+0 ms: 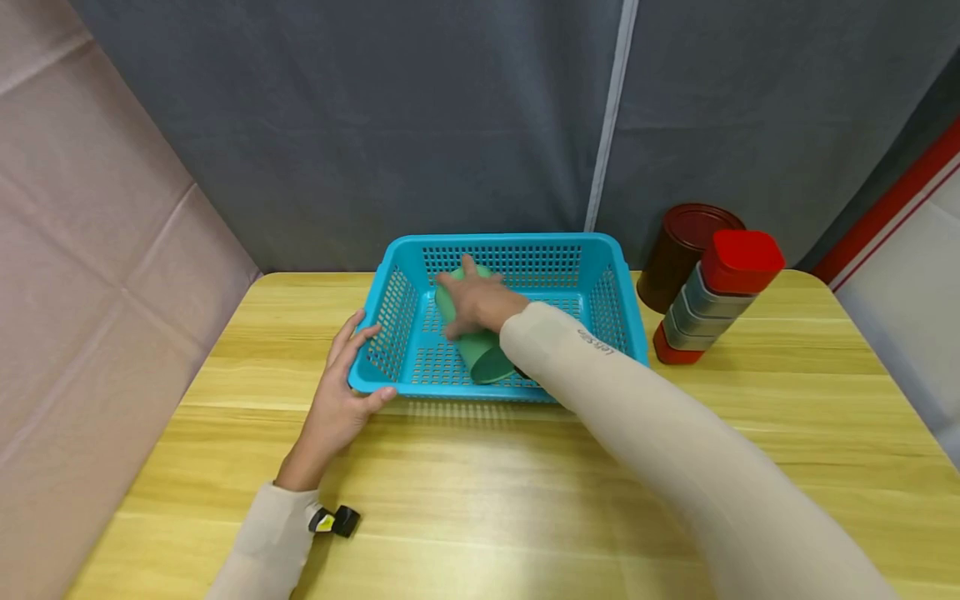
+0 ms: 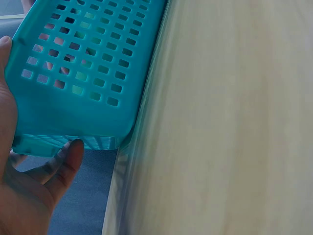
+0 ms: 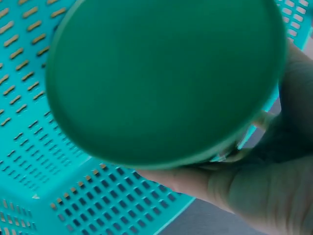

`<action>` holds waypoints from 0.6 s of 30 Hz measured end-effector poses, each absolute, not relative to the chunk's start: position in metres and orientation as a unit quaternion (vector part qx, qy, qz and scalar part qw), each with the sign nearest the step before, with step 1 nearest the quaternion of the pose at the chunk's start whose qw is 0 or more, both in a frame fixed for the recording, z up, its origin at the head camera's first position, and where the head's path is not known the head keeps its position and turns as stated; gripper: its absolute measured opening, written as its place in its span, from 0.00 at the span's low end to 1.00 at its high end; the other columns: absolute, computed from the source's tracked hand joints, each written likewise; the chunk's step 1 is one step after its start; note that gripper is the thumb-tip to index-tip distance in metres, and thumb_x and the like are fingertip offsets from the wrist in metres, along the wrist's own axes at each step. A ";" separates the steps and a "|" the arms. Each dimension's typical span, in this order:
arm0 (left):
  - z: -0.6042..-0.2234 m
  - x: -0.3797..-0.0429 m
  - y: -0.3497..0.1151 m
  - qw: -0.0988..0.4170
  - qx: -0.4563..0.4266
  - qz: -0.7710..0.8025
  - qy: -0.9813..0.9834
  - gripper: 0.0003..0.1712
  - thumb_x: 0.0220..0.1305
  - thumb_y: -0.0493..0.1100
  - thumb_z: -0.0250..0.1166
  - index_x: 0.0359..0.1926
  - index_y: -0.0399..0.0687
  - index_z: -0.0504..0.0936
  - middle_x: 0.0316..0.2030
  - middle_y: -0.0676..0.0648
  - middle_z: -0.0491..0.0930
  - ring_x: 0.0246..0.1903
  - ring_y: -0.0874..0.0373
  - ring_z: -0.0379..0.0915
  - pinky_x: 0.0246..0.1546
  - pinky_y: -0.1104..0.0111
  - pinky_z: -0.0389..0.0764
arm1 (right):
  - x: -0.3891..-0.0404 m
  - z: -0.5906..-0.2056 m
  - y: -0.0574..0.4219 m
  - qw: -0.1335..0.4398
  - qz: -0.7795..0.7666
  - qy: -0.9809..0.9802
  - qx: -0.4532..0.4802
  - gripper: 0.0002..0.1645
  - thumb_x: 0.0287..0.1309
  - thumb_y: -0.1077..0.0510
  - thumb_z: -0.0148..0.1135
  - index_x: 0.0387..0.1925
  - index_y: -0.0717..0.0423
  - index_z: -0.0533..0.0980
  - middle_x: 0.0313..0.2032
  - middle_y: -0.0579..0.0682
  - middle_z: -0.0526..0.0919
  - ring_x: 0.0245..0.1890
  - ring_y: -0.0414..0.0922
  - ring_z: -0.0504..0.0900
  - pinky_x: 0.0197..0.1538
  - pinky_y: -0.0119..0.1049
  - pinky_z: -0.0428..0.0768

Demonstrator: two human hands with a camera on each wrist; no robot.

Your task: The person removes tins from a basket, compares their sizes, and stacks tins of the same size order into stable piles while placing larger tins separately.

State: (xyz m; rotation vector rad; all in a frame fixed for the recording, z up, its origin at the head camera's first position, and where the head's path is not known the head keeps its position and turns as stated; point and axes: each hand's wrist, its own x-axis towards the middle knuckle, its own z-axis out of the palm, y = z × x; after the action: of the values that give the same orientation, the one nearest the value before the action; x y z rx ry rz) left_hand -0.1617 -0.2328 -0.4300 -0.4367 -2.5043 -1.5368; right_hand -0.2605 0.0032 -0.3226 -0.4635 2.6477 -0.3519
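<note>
A blue perforated plastic basket [image 1: 491,390] stands on the table. My left hand [image 1: 341,408] holds its near left corner, fingers along the left rim and thumb on the front rim. In the left wrist view, the basket's holed wall [image 2: 98,63] fills the upper left, beside that hand. Inside the basket lies a green cylindrical container [image 1: 487,354] on its side, slanting toward me. Above it is my right hand [image 1: 480,302], blurred, with fingers spread across it. The right wrist view shows the container's smooth round end [image 3: 166,78] close up, the hand behind and beside it.
To the basket's right stands a stack of grey tubs [image 1: 693,312] with red top and bottom, leaning slightly. Behind that is a dark brown canister [image 1: 671,258] with a red-brown lid. A grey curtain [image 1: 420,117] hangs behind the wooden table [image 1: 480,500].
</note>
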 end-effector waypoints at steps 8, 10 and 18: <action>-0.430 -0.162 -0.233 0.090 -0.146 -0.514 -0.841 0.47 0.55 0.36 0.78 0.75 0.49 0.69 0.84 0.51 0.44 0.81 0.41 0.45 0.64 0.87 0.60 | -0.265 -0.334 0.010 0.183 -0.142 0.961 -0.152 0.60 0.58 0.44 0.75 0.83 0.34 0.49 0.82 0.59 0.38 0.69 0.71 0.64 0.48 0.50 0.83; -0.430 -0.163 -0.234 0.090 -0.147 -0.514 -0.840 0.47 0.55 0.36 0.78 0.75 0.48 0.69 0.84 0.50 0.44 0.81 0.40 0.44 0.64 0.86 0.60 | -0.266 -0.334 0.010 0.178 -0.143 0.961 -0.157 0.60 0.57 0.46 0.75 0.83 0.35 0.51 0.81 0.60 0.42 0.66 0.70 0.65 0.46 0.49 0.82; -0.431 -0.163 -0.235 0.089 -0.152 -0.512 -0.841 0.48 0.55 0.36 0.78 0.76 0.49 0.68 0.84 0.49 0.44 0.81 0.40 0.43 0.64 0.86 0.60 | -0.267 -0.333 0.010 0.165 -0.149 0.962 -0.155 0.56 0.56 0.49 0.75 0.81 0.33 0.55 0.78 0.58 0.48 0.62 0.65 0.68 0.40 0.46 0.82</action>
State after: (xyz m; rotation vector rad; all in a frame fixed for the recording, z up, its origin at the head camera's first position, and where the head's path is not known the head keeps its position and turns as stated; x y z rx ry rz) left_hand -0.1632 -0.2347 -0.4310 -0.4537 -2.5018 -1.5232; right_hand -0.2667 0.0100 -0.3328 -0.4409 2.7414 -0.4255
